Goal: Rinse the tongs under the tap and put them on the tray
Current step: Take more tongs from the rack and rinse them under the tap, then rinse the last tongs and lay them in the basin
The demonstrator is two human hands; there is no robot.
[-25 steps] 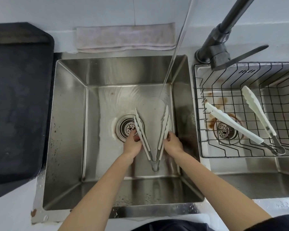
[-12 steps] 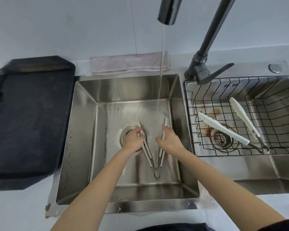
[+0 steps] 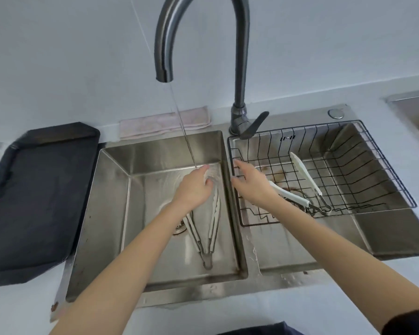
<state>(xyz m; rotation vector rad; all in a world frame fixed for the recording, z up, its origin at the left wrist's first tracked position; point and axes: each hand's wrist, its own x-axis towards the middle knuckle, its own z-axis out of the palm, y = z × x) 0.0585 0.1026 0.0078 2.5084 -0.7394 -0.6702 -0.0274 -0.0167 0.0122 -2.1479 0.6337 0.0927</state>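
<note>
White-and-steel tongs [image 3: 214, 221] lie spread in a V on the floor of the left sink basin [image 3: 155, 153], hinge toward me. My left hand [image 3: 194, 187] covers their far tips, fingers curled on a white tip, where the stream from the tap [image 3: 165, 44] lands. My right hand [image 3: 252, 187] hovers with spread fingers over the divider and the left edge of the wire basket [image 3: 324, 131], holding nothing. The black tray [image 3: 34, 201] sits on the counter left of the sink.
A second pair of white tongs [image 3: 305, 175] lies in the wire basket over the right basin. The tap lever [image 3: 254, 124] points toward the basket. A folded pink cloth [image 3: 165, 122] lies behind the left basin.
My right hand has let go of the tongs and moved right, over the basket edge. My left hand slid up to the tongs' tips under the water. The view tilted up.
</note>
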